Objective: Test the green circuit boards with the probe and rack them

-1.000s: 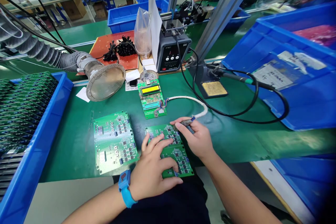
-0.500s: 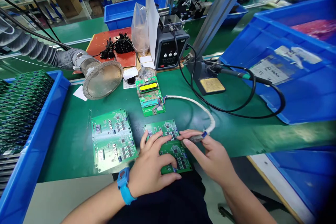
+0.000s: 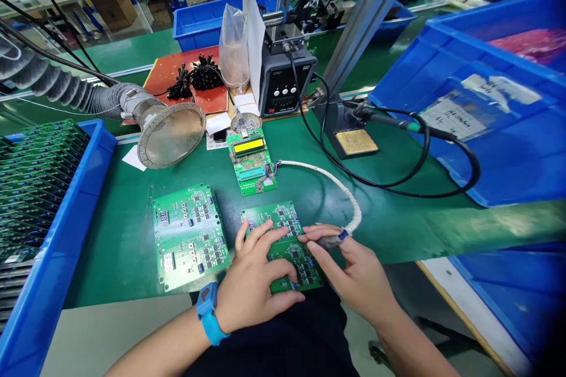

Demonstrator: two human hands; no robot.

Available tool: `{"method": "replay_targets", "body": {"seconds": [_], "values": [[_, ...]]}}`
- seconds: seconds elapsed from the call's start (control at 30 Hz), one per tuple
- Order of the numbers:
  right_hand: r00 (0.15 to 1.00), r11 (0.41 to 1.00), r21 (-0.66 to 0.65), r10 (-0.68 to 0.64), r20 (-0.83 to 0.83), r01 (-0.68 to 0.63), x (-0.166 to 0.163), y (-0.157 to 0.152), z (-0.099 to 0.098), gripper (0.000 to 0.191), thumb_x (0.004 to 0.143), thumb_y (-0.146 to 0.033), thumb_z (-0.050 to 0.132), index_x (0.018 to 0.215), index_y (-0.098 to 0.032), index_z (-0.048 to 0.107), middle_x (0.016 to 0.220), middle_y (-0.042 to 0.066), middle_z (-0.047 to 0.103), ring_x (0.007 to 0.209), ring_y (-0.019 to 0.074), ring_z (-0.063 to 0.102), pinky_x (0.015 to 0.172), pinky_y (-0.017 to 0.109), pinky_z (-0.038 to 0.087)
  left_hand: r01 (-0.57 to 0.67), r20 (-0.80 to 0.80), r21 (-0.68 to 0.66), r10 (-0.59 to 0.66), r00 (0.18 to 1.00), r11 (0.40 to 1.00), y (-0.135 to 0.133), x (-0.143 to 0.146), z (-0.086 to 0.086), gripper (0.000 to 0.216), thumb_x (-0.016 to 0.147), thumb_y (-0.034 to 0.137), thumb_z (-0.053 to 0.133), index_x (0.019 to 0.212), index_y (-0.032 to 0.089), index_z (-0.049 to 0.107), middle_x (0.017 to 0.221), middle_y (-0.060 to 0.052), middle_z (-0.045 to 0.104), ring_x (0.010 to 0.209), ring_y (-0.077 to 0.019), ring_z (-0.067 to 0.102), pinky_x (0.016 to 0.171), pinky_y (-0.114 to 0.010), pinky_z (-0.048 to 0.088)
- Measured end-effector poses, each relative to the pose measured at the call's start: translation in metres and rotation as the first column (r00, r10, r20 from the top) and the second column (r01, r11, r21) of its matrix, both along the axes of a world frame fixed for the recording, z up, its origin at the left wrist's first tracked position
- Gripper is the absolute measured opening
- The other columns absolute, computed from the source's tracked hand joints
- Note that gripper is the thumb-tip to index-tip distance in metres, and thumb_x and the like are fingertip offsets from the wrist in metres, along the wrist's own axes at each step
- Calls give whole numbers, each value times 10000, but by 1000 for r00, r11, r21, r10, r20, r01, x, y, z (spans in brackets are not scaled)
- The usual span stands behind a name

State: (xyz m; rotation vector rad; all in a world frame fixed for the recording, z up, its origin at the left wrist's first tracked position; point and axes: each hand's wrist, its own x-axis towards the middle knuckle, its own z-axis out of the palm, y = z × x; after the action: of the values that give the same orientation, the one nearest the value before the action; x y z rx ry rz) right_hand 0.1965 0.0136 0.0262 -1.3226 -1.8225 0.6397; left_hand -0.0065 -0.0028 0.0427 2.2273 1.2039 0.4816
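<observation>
My left hand (image 3: 254, 280) lies on a green circuit board (image 3: 283, 244) at the table's front edge, fingers spread and pressing it down. My right hand (image 3: 354, 274) pinches a small probe plug (image 3: 331, 240) at the end of a white sleeved cable (image 3: 336, 185), with its tip at the board's right edge. The cable runs back to a small tester board with a yellow display (image 3: 251, 162). A second, larger green board (image 3: 189, 235) rests to the left, untouched.
A blue bin of stacked boards (image 3: 44, 200) stands at the left. A fume extractor funnel (image 3: 170, 132) hangs behind the boards. A soldering station (image 3: 283, 85), iron stand (image 3: 354, 138) and looping black cable sit behind. Big blue bins (image 3: 486, 106) fill the right. Another person works at the far back.
My right hand drew the probe plug back and to the right, from the board's upper part down to its right edge. The left hand stayed on the board.
</observation>
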Motion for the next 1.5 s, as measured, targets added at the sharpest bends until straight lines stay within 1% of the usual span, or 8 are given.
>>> {"method": "replay_targets", "body": {"seconds": [0.27,0.57,0.8,0.93,1.03,1.1,1.27,1.5], "values": [[996,992,124,8,90,-19,-5,1,3,86,874,-191,563,934,-229,611,925,43,685,954,191,653,857,320,526,1,6,2,-1,1000,1000,1,0,-1,169,804,433,716,848,283,652,1438,-10,424,1397,-298,251,1135,-589,27],[997,977,212,-25,71,10,-10,2,-4,82,849,-163,572,886,-227,606,875,37,694,899,198,667,820,336,540,1,18,6,-1,1000,1000,1,-1,-3,181,791,438,727,853,287,651,1432,-8,431,1392,-300,261,1134,-594,27],[998,991,135,4,68,-13,-5,-2,-4,126,862,-190,576,955,-241,643,942,40,706,972,214,655,870,367,531,-6,18,16,5,1000,1000,0,0,0,186,812,444,707,851,275,639,1443,-2,421,1394,-297,260,1142,-577,25],[1000,996,88,4,31,-6,-4,-3,-4,120,869,-222,574,954,-247,656,939,45,716,975,229,662,881,395,537,-12,34,9,12,999,1000,1,-2,7,280,888,477,595,1007,225,573,1406,-66,472,1381,-264,293,1159,-525,54],[1000,997,76,2,10,-3,-4,-3,-5,114,868,-223,576,945,-244,657,930,46,722,975,233,667,897,408,535,-48,49,12,48,998,999,5,0,15,280,982,326,417,1203,171,494,1352,-101,509,1324,-222,367,1149,-475,118],[1000,997,80,8,3,-8,-5,-3,-6,115,867,-207,578,951,-240,649,935,46,719,976,226,666,896,397,536,-89,19,41,89,996,995,8,6,17,326,988,256,365,1283,160,464,1296,-100,535,1250,-223,424,1116,-466,178],[1000,992,121,18,-8,-17,-6,-3,-8,133,862,-168,583,968,-231,633,943,45,710,978,208,662,906,372,534,-186,-142,162,209,967,969,15,24,15,382,966,247,393,1333,183,479,1147,-93,556,1090,-267,471,992,-500,285],[1000,993,119,-7,-17,9,-7,-2,-6,107,852,-195,584,935,-235,640,920,49,723,960,227,676,891,394,550,-190,-272,226,249,929,955,18,34,14,383,954,274,428,1327,225,498,1075,-90,552,1027,-277,482,922,-518,340]]}}
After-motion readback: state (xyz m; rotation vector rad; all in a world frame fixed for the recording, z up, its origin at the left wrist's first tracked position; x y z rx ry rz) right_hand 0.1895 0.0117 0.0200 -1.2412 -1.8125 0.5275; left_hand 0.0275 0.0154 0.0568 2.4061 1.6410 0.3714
